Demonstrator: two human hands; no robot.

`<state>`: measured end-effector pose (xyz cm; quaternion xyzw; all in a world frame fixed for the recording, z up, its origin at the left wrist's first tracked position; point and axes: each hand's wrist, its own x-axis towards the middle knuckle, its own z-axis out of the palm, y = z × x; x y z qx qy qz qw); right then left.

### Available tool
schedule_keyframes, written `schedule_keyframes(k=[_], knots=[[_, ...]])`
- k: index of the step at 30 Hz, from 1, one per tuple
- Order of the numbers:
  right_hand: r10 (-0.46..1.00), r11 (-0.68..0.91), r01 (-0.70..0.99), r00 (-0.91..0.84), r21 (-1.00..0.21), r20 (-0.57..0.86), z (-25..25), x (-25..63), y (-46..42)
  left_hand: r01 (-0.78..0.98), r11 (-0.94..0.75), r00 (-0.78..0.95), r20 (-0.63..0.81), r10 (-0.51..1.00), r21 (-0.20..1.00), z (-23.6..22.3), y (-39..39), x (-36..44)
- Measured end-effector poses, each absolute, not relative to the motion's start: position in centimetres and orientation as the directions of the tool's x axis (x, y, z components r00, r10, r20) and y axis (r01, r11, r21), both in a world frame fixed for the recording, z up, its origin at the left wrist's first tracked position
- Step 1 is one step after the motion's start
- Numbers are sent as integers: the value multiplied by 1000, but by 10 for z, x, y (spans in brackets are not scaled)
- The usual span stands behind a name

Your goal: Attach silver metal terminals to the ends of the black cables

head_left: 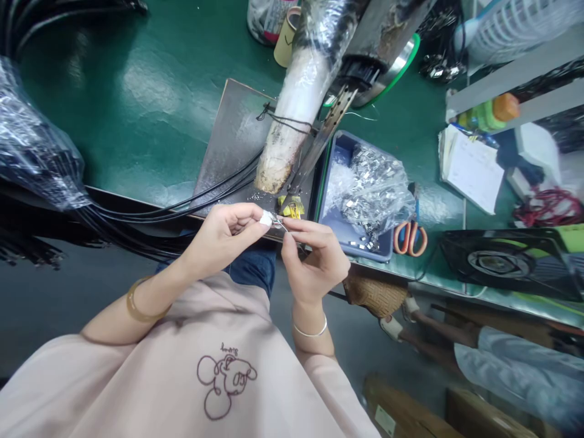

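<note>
My left hand [228, 234] is closed in a pinch, with white wrapping on a fingertip. Opposite it, my right hand [316, 252] pinches as well, thumb against fingers. Between the fingertips is a small shiny metal piece [276, 221], too small to name. Black cables [168, 214] run from the left towards my hands. Just beyond the fingers lies a small yellow item [292, 207], below the lower end of a slotted metal rod [326, 131]. Beside the rod, a thick wrapped tube [296, 97] slants down over a grey board [237, 121].
Right of my hands, a blue tray [387, 246] holds a clear bag of small metal parts [378, 188]. Orange-handled scissors [409, 237] lie beside it. Farther right are a notepad [472, 167] and a black fan [502, 261]. Plastic-wrapped cables [36, 140] lie left. A person [502, 371] is at lower right.
</note>
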<state>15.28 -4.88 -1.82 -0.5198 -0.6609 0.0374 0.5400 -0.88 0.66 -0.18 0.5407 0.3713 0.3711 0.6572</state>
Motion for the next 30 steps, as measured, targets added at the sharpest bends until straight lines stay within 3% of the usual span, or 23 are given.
schedule_keyframes(k=[5, 11, 18, 30], knots=[[674, 469, 723, 78, -507, 734, -20, 155, -45, -109, 133, 441, -72, 894, 985, 0, 9, -6], [678, 469, 725, 71, -504, 732, -23, 156, -44, -92, 133, 428, -82, 900, 987, -1, 10, -4], [640, 475, 783, 7, -403, 768, -21, 156, -41, -45, 112, 378, -87, 922, 993, 2, 12, -2], [626, 466, 813, -23, -350, 779, -14, 155, -37, -100, 101, 387, -54, 921, 990, 10, 16, 1]])
